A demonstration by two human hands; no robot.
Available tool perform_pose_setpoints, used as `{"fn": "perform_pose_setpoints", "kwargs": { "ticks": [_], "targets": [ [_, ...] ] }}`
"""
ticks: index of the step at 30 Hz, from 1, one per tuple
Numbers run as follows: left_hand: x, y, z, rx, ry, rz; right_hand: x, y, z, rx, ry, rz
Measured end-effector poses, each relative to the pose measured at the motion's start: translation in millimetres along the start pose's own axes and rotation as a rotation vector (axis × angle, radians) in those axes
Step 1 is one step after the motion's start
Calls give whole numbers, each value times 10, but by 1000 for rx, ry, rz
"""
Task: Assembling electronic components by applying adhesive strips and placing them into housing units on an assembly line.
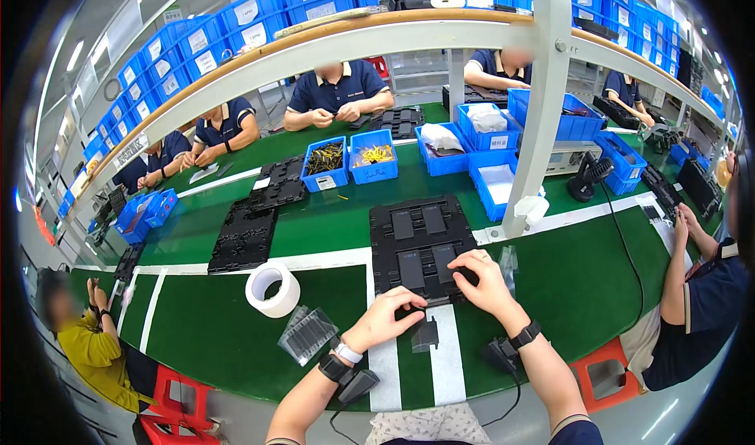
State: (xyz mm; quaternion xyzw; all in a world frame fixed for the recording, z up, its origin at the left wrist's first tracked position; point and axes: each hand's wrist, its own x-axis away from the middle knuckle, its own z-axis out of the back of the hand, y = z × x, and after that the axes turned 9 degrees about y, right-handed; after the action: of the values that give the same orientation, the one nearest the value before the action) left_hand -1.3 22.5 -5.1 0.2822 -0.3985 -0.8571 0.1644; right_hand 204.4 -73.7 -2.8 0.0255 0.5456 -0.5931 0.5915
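Head view, as it reaches me at my station:

Item, left hand (392, 311): fingers curled at the tray's near edge, thumb tucked close; I cannot tell whether anything is pinched in it. Item, small dark flat piece (425, 335): just below those fingers, over the counter; contact with the hand is unclear to me.

Item, right hand (481, 281): fingers bent, thumb and fingertips narrowly apart, over the tray's near right corner, by a flat black block; I cannot tell whether it grips.

Item, black tray (379, 248): flat on the green counter (220, 336), ahead of both my hands, carrying four flat black blocks (410, 270) in two rows.

Item, white tape roll (288, 299): on the counter, left of the tray. Item, clear ribbed plastic tray (308, 335): between that roll and my left forearm. Item, clear plastic wrap (510, 268): just beyond the right hand's outer side.

Item, dark trays (242, 237): overlapping, farther left. Item, two blue bins, side by side beyond the black tray: one with dark pieces (325, 182), one with yellow pieces (376, 175).

Item, co-workers: several in dark shirts across the counter, one in a yellow top (98, 358) at far left.
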Motion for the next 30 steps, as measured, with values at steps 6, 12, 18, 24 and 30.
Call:
{"fn": "perform_pose_setpoints", "kwargs": {
  "ticks": [6,12,18,24,30],
  "targets": [
    [681,467,622,322,-183,203,309,-568,699,-424,-405,-187],
    [2173,244,823,485,-1060,856,1891,-463,1286,-377,-1186,-725],
    [4101,-1177,271,349,-840,1225,4374,315,1207,247,-1194,-760],
    [4410,-1423,239,209,-810,1194,6024,689,1026,33,-1130,-891],
    [4607,-1656,275,62,-762,1166,5961,762,915,67,-1121,-914]
  ]
}}
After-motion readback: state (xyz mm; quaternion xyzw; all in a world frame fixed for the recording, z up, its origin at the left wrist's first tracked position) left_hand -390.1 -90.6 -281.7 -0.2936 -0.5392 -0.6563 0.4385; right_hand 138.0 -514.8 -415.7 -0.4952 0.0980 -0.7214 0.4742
